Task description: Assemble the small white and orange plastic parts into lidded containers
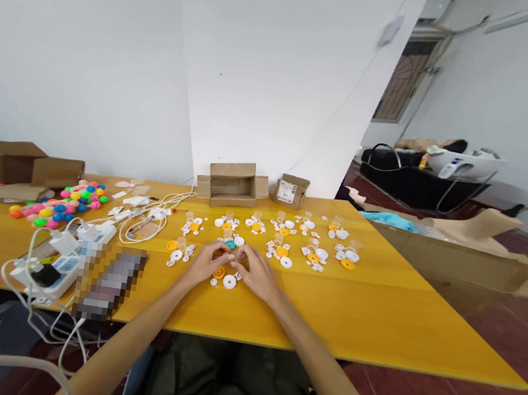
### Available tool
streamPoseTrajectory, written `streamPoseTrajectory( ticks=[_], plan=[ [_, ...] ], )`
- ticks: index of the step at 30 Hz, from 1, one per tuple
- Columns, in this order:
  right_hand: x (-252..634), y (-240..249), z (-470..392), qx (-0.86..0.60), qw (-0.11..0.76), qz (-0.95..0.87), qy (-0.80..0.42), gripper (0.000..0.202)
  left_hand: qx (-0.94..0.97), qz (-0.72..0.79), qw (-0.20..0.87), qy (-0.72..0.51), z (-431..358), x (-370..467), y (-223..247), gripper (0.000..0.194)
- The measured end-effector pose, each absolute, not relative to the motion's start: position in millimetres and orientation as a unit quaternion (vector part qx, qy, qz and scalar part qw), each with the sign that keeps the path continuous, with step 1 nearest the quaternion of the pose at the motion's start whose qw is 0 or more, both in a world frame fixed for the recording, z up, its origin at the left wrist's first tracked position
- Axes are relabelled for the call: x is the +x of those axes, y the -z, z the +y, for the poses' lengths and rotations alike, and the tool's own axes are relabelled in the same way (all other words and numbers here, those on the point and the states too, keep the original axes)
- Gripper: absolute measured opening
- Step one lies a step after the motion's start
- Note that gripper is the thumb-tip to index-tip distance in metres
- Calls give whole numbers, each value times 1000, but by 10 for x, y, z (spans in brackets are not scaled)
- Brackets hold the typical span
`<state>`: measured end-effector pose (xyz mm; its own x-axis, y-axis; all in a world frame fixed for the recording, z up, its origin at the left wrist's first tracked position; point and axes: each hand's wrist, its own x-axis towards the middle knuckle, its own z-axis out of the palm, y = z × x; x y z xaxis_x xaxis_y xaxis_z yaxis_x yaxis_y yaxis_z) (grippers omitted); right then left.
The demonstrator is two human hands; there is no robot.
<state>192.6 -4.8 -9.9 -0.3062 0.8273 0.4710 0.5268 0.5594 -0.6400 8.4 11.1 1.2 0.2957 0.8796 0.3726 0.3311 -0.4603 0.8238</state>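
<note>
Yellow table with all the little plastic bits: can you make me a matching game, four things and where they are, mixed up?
Things
1. Teal round plastic part
2. Shiny multicoloured plastic balls
3. Small brown cardboard box with a white label
4. Long white plastic power strip

Places
A. Far edge of the yellow table
B. Under plugged-in white chargers
C. Just beyond the left hand and right hand
D. Beside the left-side open brown cardboard box

Pairs: 1-C, 2-D, 3-A, 4-B

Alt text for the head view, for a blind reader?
A person's bare left hand and right hand are close together over a yellow table, among small white and orange plastic parts; anything held is unclear. Behind stands an open brown cardboard box; at left, a long white power strip.
</note>
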Motion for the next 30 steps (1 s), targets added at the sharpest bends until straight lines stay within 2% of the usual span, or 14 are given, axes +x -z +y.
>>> streamPoseTrajectory(
  ticks=[10, 20, 30],
  plan=[
    [2147, 223, 76, -526, 482, -697, -70, 3, 719, 440, 335, -421, 206, 88, -22, 26],
    [2169, 242, 51, -529, 466, -709, 16, 9, 702, 430, 376, -426, 302, 50, -9, 30],
    [2153, 295, 44, -533, 430, -729, 22, 13, 724, 419, 380, -395, 273, 31, 8, 21]
  ],
)
